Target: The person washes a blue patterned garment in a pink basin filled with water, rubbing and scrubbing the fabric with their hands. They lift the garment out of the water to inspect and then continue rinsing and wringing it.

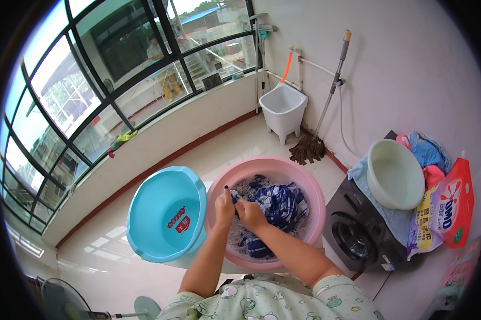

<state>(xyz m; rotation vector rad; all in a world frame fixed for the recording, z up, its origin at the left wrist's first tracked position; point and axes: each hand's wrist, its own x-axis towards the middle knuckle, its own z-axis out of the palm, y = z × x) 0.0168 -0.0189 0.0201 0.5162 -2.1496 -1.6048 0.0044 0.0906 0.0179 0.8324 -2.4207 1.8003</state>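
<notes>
A pink plastic basin (318, 208) holds sudsy water and a wet blue-and-white plaid garment (280, 204). Over the basin's left half, my left hand (224, 208) is closed on a bunched part of the cloth. Close beside it on the right, my right hand (250, 215) grips the same bunched part. More of the dark blue fabric lies in the suds below my right forearm. Touching the pink basin on its left stands a light-blue plastic basin (152, 212) with red printing on its bottom. The fingertips are partly hidden by the cloth.
At right a dark washing machine (350, 236) bears a blue towel (384, 216), a pale green basin (396, 174), and an OMO detergent bag (458, 200). A mop (307, 149) leans on the wall beside a white mop sink (284, 116). A fan (64, 302) stands at lower left.
</notes>
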